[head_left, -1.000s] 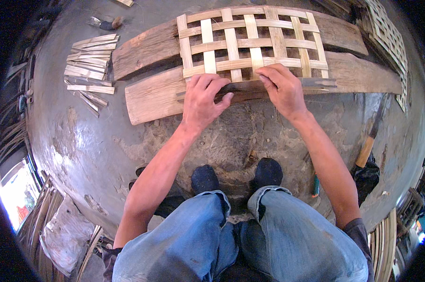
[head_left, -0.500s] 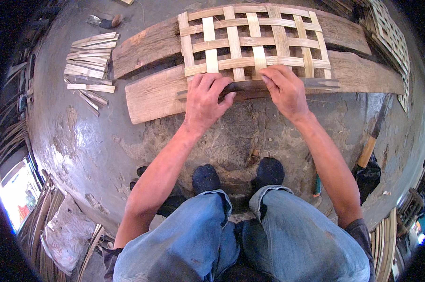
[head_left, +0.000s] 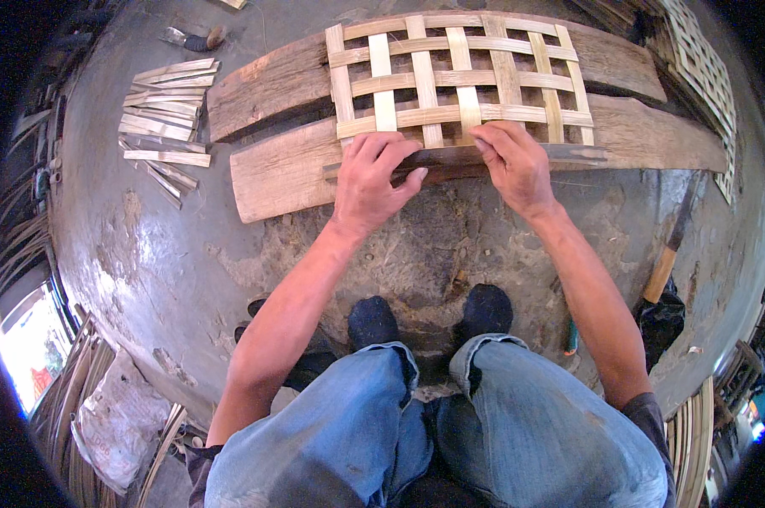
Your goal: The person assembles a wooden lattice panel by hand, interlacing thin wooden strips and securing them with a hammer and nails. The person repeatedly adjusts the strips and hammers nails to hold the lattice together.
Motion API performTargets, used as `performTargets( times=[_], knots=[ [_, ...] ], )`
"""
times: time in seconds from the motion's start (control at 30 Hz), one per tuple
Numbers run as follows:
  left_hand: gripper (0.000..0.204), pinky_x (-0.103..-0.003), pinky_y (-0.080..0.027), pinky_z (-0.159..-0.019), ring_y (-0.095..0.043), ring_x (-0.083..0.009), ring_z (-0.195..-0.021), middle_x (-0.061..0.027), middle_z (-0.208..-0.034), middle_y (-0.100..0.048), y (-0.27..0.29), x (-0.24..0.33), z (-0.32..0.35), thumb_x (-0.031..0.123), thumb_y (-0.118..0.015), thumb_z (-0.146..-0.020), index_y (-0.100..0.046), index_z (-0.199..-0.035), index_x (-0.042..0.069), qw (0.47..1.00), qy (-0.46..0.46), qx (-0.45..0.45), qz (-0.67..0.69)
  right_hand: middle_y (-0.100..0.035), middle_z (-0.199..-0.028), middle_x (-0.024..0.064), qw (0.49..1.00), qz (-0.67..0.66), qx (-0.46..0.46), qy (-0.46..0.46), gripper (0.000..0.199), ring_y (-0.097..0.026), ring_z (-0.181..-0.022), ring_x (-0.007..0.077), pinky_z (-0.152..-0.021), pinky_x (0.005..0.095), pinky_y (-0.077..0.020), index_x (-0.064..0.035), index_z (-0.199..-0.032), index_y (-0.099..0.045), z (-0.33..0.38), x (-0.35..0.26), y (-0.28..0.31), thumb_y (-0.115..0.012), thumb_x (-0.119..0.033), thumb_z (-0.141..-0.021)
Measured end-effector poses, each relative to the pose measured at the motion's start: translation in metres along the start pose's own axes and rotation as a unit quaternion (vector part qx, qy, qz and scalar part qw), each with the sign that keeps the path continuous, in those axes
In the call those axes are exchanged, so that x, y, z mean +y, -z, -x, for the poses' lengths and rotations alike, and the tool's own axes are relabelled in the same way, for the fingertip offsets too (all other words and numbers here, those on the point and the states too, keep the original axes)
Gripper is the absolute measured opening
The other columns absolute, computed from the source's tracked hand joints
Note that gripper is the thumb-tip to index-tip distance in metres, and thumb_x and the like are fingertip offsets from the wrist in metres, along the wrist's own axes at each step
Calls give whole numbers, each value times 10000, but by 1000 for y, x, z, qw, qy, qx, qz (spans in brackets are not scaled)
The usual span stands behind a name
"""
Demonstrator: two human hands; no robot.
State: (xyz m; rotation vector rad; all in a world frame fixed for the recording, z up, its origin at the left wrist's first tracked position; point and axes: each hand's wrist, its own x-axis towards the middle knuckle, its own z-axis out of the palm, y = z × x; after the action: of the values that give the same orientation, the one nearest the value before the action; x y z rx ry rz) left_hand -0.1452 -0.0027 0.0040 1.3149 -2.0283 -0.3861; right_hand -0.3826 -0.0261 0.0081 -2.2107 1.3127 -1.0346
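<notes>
An open lattice (head_left: 437,79) of flat pale bamboo strips lies across two thick wooden planks (head_left: 276,172) in front of me. Along its near edge runs a long dark bamboo strip (head_left: 454,156). My left hand (head_left: 372,173) is curled over that strip, fingers on the far side and thumb on the near side. To its right, my right hand (head_left: 516,162) is closed with fingertips and thumb together at the strip, close to the lattice's near strip ends. The fingers hide part of where they meet the bamboo.
Short bamboo pieces (head_left: 162,118) lie in a pile at left, with a short-handled tool (head_left: 193,38) beyond. On the floor at right lies a long wooden-handled blade (head_left: 668,254), beside a black bag (head_left: 660,313). Another woven lattice (head_left: 695,63) leans at far right.
Both hands keep nearly the same grip and place along the dark strip. The view has shifted very slightly; the lattice and planks look unchanged.
</notes>
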Motion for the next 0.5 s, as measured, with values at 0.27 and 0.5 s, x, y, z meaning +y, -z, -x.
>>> performTargets(
  times=[0.27, 0.5],
  knots=[
    [235, -392, -488, -863, -606, -246, -973, -7, -1022, -665, -3, -3, 2, 234, -812, -740, -718, -937, 147, 1000, 3, -6, -21, -706, -970, 107, 994, -53, 18, -98, 175, -692, -894, 271, -758, 359, -562, -61, -1026, -713, -3, -7, 1, -741, -65, -854],
    [238, -388, -480, -848, -591, -238, -971, 11, -1049, -654, 0, 0, -1, 221, -809, -734, -695, -933, 159, 999, 9, -32, -38, -721, -933, 70, 975, -164, -50, -142, 163, -688, -838, 209, -731, 348, -546, -80, -970, -730, -19, -30, -4, -785, -87, -817]
  ],
)
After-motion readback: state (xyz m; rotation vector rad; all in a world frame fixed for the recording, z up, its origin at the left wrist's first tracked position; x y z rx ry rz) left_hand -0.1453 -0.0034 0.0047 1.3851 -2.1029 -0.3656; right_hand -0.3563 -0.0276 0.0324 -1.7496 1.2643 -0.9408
